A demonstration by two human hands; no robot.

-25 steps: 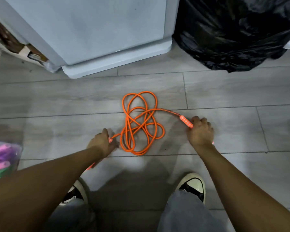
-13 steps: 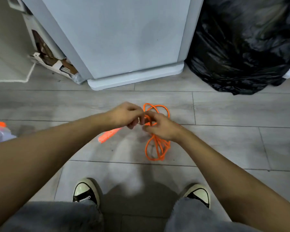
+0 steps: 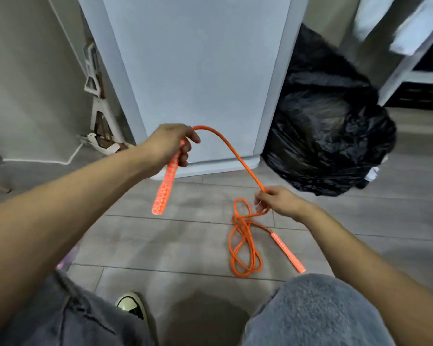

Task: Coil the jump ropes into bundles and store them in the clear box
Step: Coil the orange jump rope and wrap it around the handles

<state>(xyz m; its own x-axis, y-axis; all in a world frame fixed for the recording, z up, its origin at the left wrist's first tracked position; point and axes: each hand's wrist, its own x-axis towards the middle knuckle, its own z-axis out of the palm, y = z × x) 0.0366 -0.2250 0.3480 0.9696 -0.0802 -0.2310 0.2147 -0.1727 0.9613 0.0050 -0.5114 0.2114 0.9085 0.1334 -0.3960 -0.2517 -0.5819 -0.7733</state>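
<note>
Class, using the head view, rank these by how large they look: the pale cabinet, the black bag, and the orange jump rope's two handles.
1. Pale cabinet.
2. Black bag.
3. The two handles, unranked: the held handle in the left hand looks slightly bigger than the floor handle, but it is nearer the camera.

Orange jump rope (image 3: 235, 156) with orange, white-latticed handles (image 3: 163, 193); pale blue cabinet (image 3: 198, 71); glossy black bag (image 3: 328, 126); grey wood-grain floor (image 3: 160, 240).
</note>
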